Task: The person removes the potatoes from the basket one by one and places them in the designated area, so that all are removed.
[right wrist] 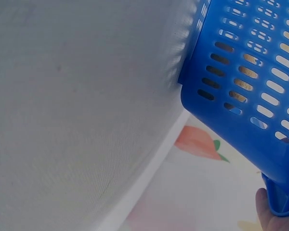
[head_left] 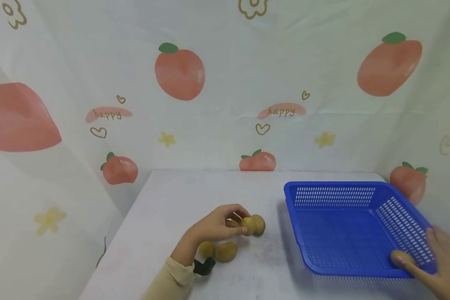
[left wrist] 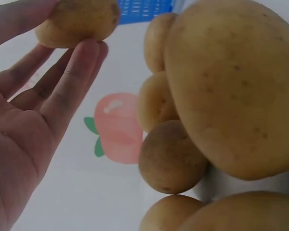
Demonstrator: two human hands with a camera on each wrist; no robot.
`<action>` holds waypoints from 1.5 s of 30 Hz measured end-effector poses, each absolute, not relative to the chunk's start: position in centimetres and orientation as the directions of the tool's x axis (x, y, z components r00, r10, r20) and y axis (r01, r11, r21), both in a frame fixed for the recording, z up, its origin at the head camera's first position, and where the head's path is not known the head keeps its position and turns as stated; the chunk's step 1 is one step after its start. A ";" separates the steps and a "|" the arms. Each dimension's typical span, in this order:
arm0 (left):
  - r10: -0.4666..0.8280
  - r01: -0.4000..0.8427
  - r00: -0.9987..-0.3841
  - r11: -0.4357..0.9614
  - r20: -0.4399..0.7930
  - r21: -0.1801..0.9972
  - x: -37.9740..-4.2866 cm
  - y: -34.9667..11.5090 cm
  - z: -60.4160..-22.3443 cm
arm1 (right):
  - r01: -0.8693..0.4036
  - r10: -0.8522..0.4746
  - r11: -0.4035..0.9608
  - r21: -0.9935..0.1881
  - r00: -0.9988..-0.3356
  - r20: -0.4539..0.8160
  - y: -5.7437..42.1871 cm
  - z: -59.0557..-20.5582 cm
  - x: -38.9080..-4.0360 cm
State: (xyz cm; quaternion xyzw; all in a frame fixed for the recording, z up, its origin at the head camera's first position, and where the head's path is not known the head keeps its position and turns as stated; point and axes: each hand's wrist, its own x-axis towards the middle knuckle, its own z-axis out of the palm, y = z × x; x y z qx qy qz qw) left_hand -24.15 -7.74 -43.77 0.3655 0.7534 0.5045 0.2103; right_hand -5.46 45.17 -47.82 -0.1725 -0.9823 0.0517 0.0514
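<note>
My left hand pinches a potato between the thumb and fingertips, above the table left of the basket. In the head view another potato shows right behind the held one. Two more potatoes, one yellowish and one longer, lie below that hand. At the near right corner of a blue plastic basket, my right hand grips the rim, its thumb reaching inside. A single potato sits in that corner, partly covered by the thumb.
Several potatoes, including a large one, crowd the right of the left wrist view. The white table ends at a printed cloth backdrop. A black strap piece is on the left wrist.
</note>
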 end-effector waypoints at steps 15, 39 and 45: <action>0.773 0.351 -0.631 0.354 -0.060 0.867 -24.5 -8.1 -44.8 | 0.274 0.298 0.946 -0.171 -0.946 0.130 45.9 -48.3 -5.4; 0.820 0.422 -0.565 0.383 -0.092 0.822 -24.6 -7.7 -45.9 | 0.311 0.321 0.944 -0.108 -0.942 0.093 45.3 -47.6 -5.6; 0.817 0.430 -0.569 0.392 -0.093 0.813 -24.4 -7.8 -45.9 | 0.319 0.328 0.941 -0.110 -0.941 0.076 45.2 -47.4 -5.5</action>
